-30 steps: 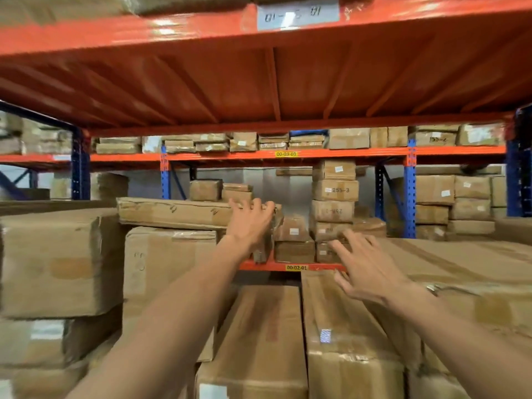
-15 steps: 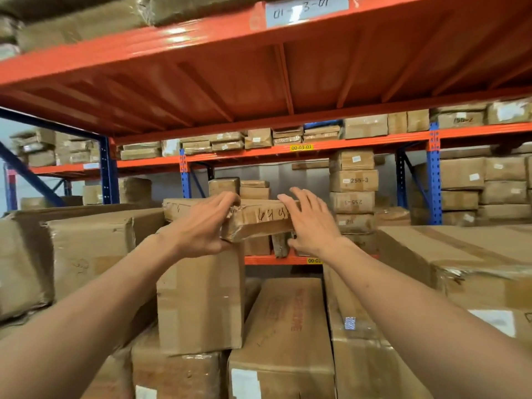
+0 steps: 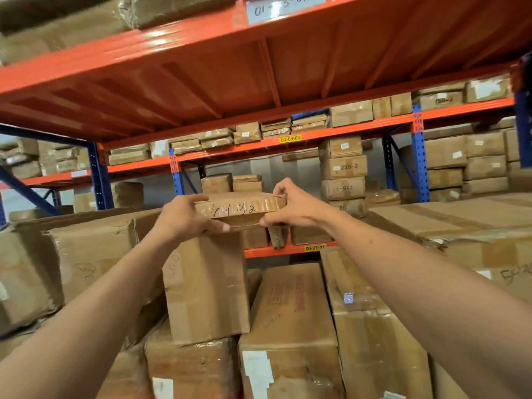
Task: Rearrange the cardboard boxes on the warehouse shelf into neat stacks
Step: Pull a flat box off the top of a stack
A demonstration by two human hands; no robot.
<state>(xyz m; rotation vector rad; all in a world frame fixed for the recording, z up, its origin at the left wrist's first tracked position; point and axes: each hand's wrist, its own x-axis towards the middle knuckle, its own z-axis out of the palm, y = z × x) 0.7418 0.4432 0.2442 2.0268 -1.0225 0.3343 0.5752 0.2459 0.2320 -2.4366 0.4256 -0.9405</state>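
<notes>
A long flat cardboard box (image 3: pixel 240 207) with handwritten numbers on its near end lies on top of a tall upright box (image 3: pixel 205 286) at mid-shelf. My left hand (image 3: pixel 184 217) grips its left end, thumb underneath. My right hand (image 3: pixel 296 208) grips its right end, fingers curled over the top edge. Most of the flat box's length is hidden behind its near face. Big cartons fill the shelf below and beside it: a long one (image 3: pixel 285 312) in the middle, another (image 3: pixel 365 326) to its right.
The orange shelf deck (image 3: pixel 230 70) hangs low overhead. Dented cartons (image 3: pixel 86 249) stack at the left, wide flat ones (image 3: pixel 460 226) at the right. Behind, a second rack (image 3: pixel 288 249) with blue uprights holds several small box stacks (image 3: pixel 342 171).
My hands went from reaching forward to gripping both ends of the flat box. Its near end now faces me squarely, and the view has tilted and moved closer.
</notes>
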